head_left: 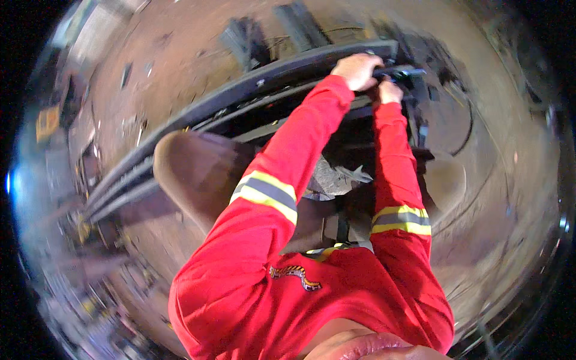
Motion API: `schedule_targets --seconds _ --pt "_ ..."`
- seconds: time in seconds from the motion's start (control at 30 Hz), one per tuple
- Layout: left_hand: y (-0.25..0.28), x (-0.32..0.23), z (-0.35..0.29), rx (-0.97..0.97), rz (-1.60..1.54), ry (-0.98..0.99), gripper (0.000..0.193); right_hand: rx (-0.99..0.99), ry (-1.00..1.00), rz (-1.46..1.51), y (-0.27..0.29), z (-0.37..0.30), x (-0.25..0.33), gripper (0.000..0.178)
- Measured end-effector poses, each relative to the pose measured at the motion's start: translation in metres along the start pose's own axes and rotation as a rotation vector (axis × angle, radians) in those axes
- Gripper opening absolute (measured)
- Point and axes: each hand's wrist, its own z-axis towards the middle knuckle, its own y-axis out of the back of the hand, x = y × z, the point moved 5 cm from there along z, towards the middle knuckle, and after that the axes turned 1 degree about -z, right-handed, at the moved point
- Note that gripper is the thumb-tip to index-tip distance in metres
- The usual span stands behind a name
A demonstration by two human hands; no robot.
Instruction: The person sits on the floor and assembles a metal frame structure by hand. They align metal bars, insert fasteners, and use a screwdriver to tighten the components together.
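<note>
Both my arms, in red sleeves with yellow and grey bands, reach forward to the far end of some long dark metal beams [288, 62]. My left hand [359, 71] is curled at the beam end, against a dark tool [408, 72] with a pale bluish edge. My right hand [390, 92] is closed just below and to the right, at the near side of the same tool. Blur and shadow hide the fingertips and the tool's exact kind. The hands are close together, almost touching.
The beams run from far right to near left, past my knees [186, 171]. Dark metal blocks [245, 43] stand beyond them. A black cable [471, 123] curves on the brown floor at right. A crumpled grey thing [330, 178] lies between my legs. Scattered items fill the left.
</note>
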Motion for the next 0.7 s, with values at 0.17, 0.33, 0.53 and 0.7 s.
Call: schedule_targets --seconds 0.17,0.33,0.53,0.7 --pt "-0.011 -0.038 0.01 -0.001 0.043 0.033 0.041 -0.012 0.3 -0.809 0.061 0.182 -0.066 0.046" --pt "-0.003 -0.034 0.0 -0.061 0.196 0.058 0.04 -0.012 0.336 -0.407 0.056 0.224 -0.077 0.041" --pt "0.04 0.011 -0.088 -0.244 0.065 0.121 0.042 -0.114 -0.072 0.073 -0.021 0.074 -0.06 0.037" --pt "0.161 0.046 -0.172 -0.12 0.29 0.472 0.029 -0.136 -0.001 -0.364 0.015 0.082 -0.027 0.033"
